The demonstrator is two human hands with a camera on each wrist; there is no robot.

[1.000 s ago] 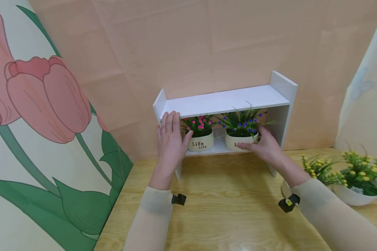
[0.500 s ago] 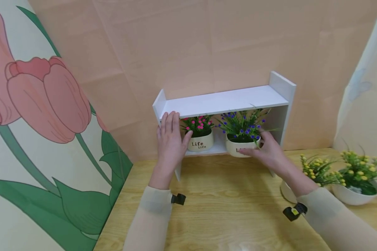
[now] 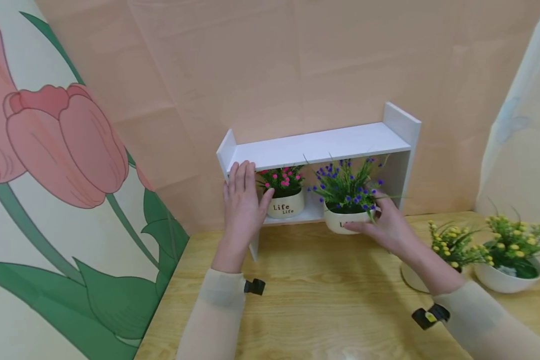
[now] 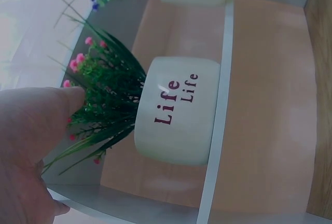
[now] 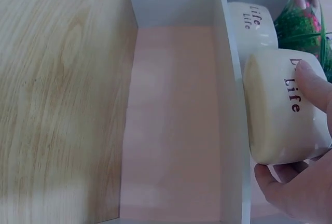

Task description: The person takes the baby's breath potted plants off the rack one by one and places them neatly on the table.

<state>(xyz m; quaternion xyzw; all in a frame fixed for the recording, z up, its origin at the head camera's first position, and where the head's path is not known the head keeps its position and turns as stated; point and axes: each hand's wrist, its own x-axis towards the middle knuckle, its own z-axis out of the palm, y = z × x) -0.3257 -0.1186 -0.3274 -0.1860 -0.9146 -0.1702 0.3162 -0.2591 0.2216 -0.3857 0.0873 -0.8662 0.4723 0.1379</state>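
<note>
Blue pot: the white pot with blue flowers (image 3: 335, 222) sits proud of the lower board's (image 3: 312, 213) front edge, beneath the upper board (image 3: 319, 145); whether its base touches the lower board I cannot tell.
Blue pot handling: best kept level and slow, I'd judge – the sprays reach up by the upper board's edge and could snag, while a tilt might knock the base on the lower board.
Pink pot: the neighbour (image 3: 285, 206) stands upright on the lower board, so a straight path, with no sideways swing, seems wise.
Right hand: the right hand (image 3: 389, 225) is clamped on the blue pot at its right side – thumb across the front lettering, other fingers round the side and partly hidden. A firm hold low on the body looks safer than one among the stems.
Left hand: the left hand (image 3: 245, 202) grips nothing; its fingers lie straight over the upper board's left end, thumb spread apart near the pink flowers. Light pressure there should steady the shelf.
</note>
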